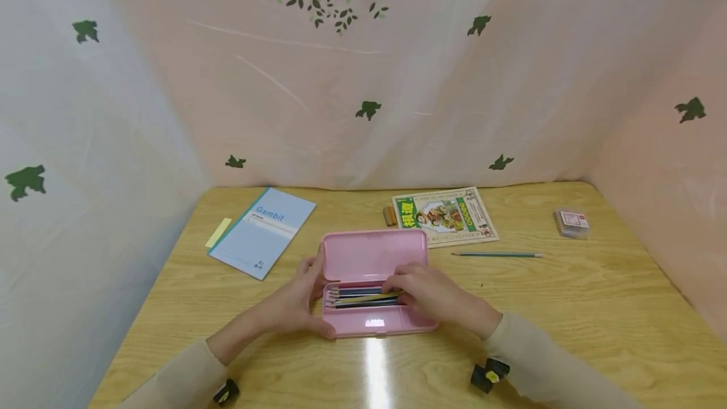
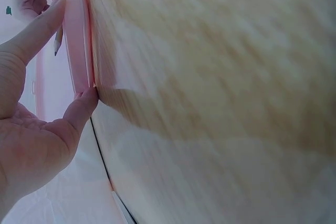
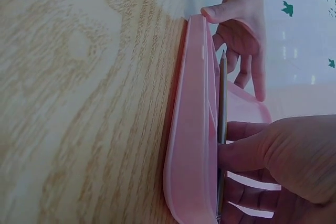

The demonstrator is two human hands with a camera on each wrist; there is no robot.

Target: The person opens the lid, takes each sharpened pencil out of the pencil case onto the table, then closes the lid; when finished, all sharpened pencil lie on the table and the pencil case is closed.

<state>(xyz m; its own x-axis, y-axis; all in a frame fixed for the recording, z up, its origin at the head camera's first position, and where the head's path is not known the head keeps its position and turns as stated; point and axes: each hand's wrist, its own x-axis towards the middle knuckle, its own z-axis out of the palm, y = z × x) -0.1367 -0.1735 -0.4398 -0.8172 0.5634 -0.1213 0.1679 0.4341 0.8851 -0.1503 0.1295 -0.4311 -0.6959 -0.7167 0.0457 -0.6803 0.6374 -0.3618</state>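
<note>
- Pink pencil case (image 1: 372, 283) is sitting lower centre of the head view on the wooden table (image 1: 596, 308), lid standing open toward the upper part of the frame.
- Several pencils (image 1: 363, 296) are already lying side by side in the tray's upper compartment; the narrower strip nearer the bottom of the frame is looking empty apart from a glare spot.
- Left hand (image 1: 298, 298) is bracing the case's left end, fingers fairly straight against the edge; in the left wrist view the thumb (image 2: 79, 111) is touching the case corner and a finger is lying along the rim. Holding it steady, not gripping round it.
- Right hand (image 1: 434, 295) is lying over the right end of the tray, fingers curling onto the pencils; right wrist view is showing one pencil (image 3: 222, 129) pressed between its fingertips and the case wall.
- The two hands are sitting apart, one at each end of the case.
- Judging progress: packing is looking mostly under way, the pencils in the case being settled into place.
- Left out: one teal pencil (image 1: 496, 255) is lying on the table, right of centre, well apart from the case.
- Lid is not yet closed.
</note>
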